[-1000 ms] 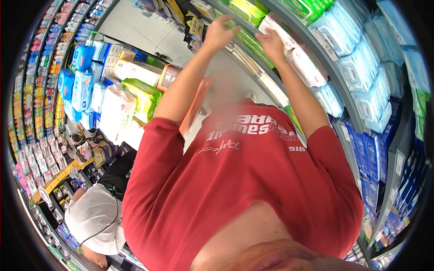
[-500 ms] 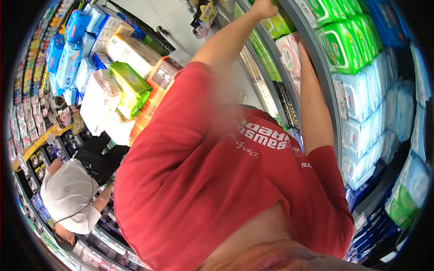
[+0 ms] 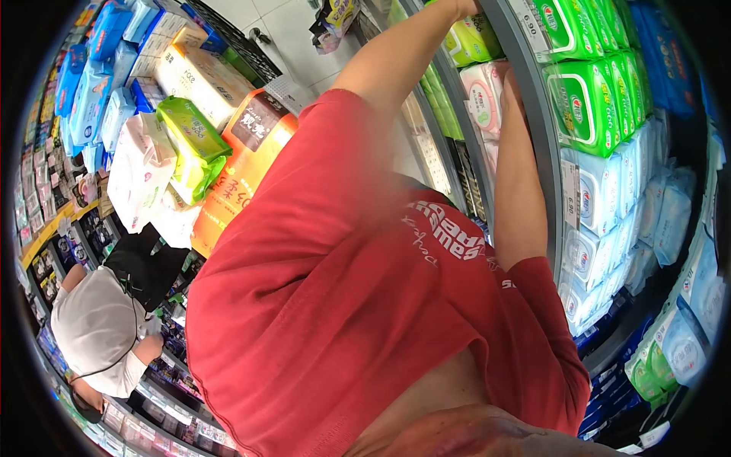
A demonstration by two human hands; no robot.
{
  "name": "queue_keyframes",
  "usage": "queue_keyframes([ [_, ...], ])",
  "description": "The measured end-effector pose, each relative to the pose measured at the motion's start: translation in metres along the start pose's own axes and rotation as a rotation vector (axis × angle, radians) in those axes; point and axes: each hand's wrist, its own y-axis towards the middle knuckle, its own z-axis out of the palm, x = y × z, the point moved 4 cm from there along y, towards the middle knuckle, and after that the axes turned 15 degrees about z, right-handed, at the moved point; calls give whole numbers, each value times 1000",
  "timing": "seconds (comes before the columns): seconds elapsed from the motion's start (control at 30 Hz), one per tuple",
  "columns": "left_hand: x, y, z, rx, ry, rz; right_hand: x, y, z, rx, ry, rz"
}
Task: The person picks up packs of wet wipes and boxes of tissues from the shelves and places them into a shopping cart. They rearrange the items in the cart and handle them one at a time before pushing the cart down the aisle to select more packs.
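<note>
My left hand [image 3: 464,7] reaches to the top edge of the view, above a green pack [image 3: 472,38] on the shelf; its fingers are cut off, so what it holds is hidden. Beside a pink and white pack [image 3: 481,95], my right hand [image 3: 511,85] is inside the shelf and seems to touch the pack's side. The grey shelf edge partly covers this hand, and its finger shape cannot be made out. Both my arms stretch away from the red shirt.
Green packs [image 3: 582,107] and light-blue packs [image 3: 601,190] fill the right shelf. At left are an orange pack [image 3: 244,160], a white pack [image 3: 141,171] and blue packs [image 3: 95,99]. A person in a white top [image 3: 95,327] bends by the lower-left shelves.
The view has shifted, and the goods and the other person appear farther left. My left hand has moved up, mostly out of view. My right hand remains by the pink and white pack.
</note>
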Motion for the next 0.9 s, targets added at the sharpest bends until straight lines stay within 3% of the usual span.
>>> queue_keyframes([
  [0.13, -15, -25, -4, -59, -104, -140, 3, -4, -3, 2, 84, 56],
  [0.2, -4, -37, -19, -244, 7, 42, 5, -7, -4, 5, 146, 99],
  [0.23, 0, -44, -21, -243, 16, 47, 5, -12, -4, 12, 182, 123],
  [0.33, -30, -65, -36, -327, 323, 133, 13, -30, -4, 36, 271, 153],
  [0.4, -87, -93, -40, -275, 342, -32, 25, -56, -5, 195, 316, 226],
  [0.43, -86, -107, -43, -351, 500, 6, 45, -79, -17, 198, 454, 319],
  [0.47, -97, -116, -49, -318, 646, 112, 59, -93, -23, 253, 582, 550],
  [0.53, -91, -146, -62, -412, 821, 163, 51, -92, -12, 335, 838, 268],
  [0.6, -108, -179, -68, -472, 787, 185, 49, -106, -5, 455, 881, 232],
  [0.73, -156, -252, -80, -514, 613, -99, 73, -160, -10, 591, 809, 163],
  [0.83, -179, -305, -89, -564, 869, -24, 81, -184, -5, 754, 776, 142],
  [0.9, -205, -341, -94, -641, 832, -96, 97, -212, -4, 854, 720, 150],
])
